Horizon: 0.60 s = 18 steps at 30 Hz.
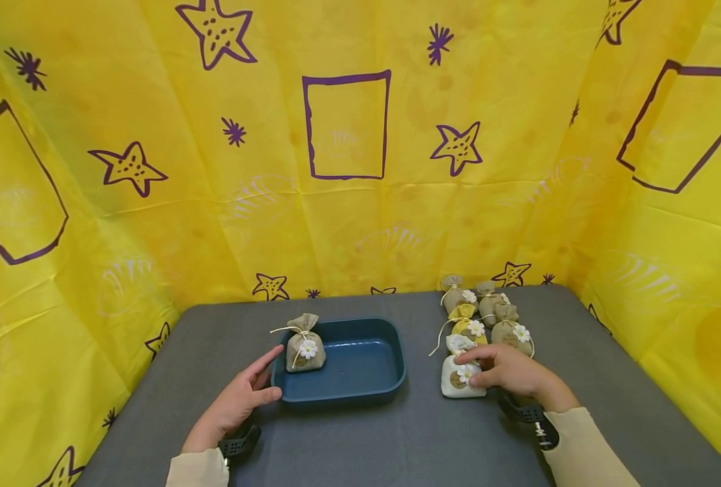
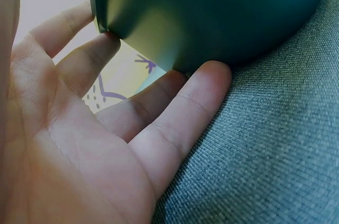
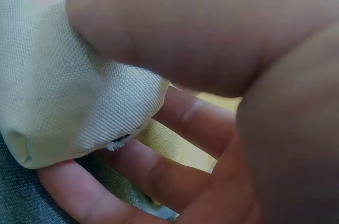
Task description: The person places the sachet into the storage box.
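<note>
In the head view, a white drawstring pouch [image 1: 454, 385] with a white flower and a round tag stands right of the tray. My right hand [image 1: 515, 370] grips it, thumb on its front; the right wrist view shows the white pouch [image 3: 63, 86] close up, with fingers behind and below it. My left hand [image 1: 239, 399] touches the left end of a dark blue tray [image 1: 360, 393] with extended fingers. Those fingertips also meet the tray's wall [image 2: 212, 17] in the left wrist view. Inside the tray, at its left end, stands a beige pouch [image 1: 299, 341] with a flower.
Behind the white pouch stand a yellow pouch [image 1: 462, 325] and several beige pouches, one beige pouch [image 1: 506, 331] close to the right hand. A grey cloth [image 1: 348, 446] covers the table. Yellow patterned fabric [image 1: 348, 237] encloses the back and sides.
</note>
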Each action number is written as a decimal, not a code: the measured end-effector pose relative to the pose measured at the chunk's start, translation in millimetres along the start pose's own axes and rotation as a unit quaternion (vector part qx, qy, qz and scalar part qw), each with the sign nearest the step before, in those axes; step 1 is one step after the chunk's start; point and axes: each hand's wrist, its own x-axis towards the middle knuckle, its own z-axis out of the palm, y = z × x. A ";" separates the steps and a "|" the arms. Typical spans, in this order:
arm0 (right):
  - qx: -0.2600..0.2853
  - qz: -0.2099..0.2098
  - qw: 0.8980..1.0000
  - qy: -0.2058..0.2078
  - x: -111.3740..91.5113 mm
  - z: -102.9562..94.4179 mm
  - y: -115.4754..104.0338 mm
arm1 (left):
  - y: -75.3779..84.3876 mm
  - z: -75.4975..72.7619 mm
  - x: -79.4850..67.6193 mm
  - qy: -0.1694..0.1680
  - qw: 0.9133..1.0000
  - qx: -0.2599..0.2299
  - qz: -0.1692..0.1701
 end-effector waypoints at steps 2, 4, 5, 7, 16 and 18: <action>-0.009 0.002 1.000 0.009 1.4 1.1 2.0 | 0.0 0.0 0.2 -0.001 1.000 -0.002 0.000; -0.024 0.004 1.000 0.019 2.7 2.2 5.2 | -0.2 -0.2 0.3 -0.001 1.000 -0.003 0.000; -0.032 0.004 0.999 0.025 3.5 2.9 7.2 | -0.3 -0.2 0.3 -0.001 1.000 -0.004 0.000; -0.040 0.003 0.999 0.034 4.6 3.9 10.6 | -0.4 -0.4 0.3 0.000 1.000 -0.004 0.000; -0.042 -0.004 0.998 0.056 4.0 3.5 8.2 | -0.8 -0.3 0.1 -0.002 1.000 -0.002 0.001; -0.044 -0.007 0.997 0.063 3.3 3.1 6.5 | -1.0 -0.1 0.2 -0.003 1.000 -0.002 0.002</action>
